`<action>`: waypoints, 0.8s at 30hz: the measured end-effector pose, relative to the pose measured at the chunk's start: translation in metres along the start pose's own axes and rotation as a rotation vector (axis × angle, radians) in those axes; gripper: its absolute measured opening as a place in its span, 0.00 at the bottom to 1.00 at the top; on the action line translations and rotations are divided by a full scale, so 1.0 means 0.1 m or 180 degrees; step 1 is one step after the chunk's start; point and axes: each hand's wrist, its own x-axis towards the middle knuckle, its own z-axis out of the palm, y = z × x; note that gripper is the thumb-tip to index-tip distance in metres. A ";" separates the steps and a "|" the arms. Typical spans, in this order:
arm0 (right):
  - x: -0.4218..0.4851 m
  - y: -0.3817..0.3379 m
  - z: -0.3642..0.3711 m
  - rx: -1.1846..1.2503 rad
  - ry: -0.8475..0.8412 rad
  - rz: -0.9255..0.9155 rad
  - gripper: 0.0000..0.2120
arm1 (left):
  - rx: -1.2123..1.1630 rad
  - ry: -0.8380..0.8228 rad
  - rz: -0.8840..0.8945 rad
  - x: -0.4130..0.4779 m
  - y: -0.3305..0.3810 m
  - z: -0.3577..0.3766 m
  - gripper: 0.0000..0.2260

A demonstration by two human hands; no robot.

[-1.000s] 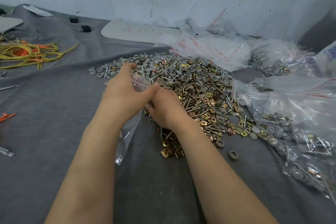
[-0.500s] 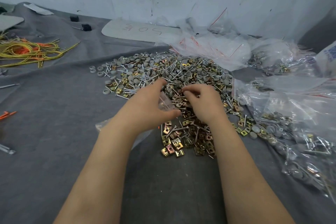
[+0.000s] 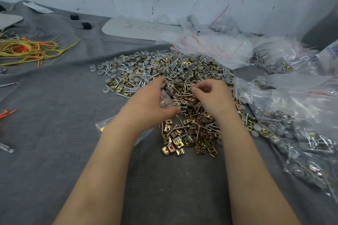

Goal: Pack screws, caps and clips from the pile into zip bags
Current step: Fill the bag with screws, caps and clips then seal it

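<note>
A wide pile (image 3: 182, 86) of silver screws, grey caps and brass-coloured clips lies on the grey cloth. My left hand (image 3: 148, 104) grips the mouth of a clear zip bag (image 3: 165, 100) at the pile's near left edge; the rest of the bag trails under my forearm to the left (image 3: 104, 124). My right hand (image 3: 214, 97) is over the middle of the pile, fingers curled and pinching screws from it. A cluster of clips (image 3: 190, 139) lies nearest me, between my forearms.
Filled zip bags (image 3: 301, 133) are heaped along the right side. Empty bags with red strips (image 3: 210, 45) lie behind the pile. Yellow and orange cords (image 3: 25, 49) sit at the far left, a grey board (image 3: 139, 29) by the wall.
Both hands moved from the pile's near left edge forward onto it. The bag went from hanging upright to lying under my left forearm. My right hand reached further in and picks at screws.
</note>
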 end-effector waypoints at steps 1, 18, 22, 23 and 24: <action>0.00 0.02 -0.01 -0.0312 -0.0158 0.0109 0.04 | 0.0003 0.0000 -0.0001 0.00 0.01 0.00 0.37; -0.01 -0.07 0.07 0.0901 -0.0376 -0.0009 0.04 | 0.0028 -0.0008 0.0006 0.00 0.01 0.02 0.36; -0.08 -0.17 0.17 0.1507 -0.1412 -0.0221 0.01 | -0.0092 0.0025 -0.0006 0.01 0.01 0.00 0.36; -0.07 -0.16 0.18 0.1474 -0.1307 -0.0242 0.03 | -0.0076 0.0031 -0.0005 0.01 0.00 0.00 0.36; -0.06 -0.15 0.18 0.1353 -0.1036 -0.0237 0.04 | -0.0043 0.0042 -0.0008 0.02 0.00 0.01 0.36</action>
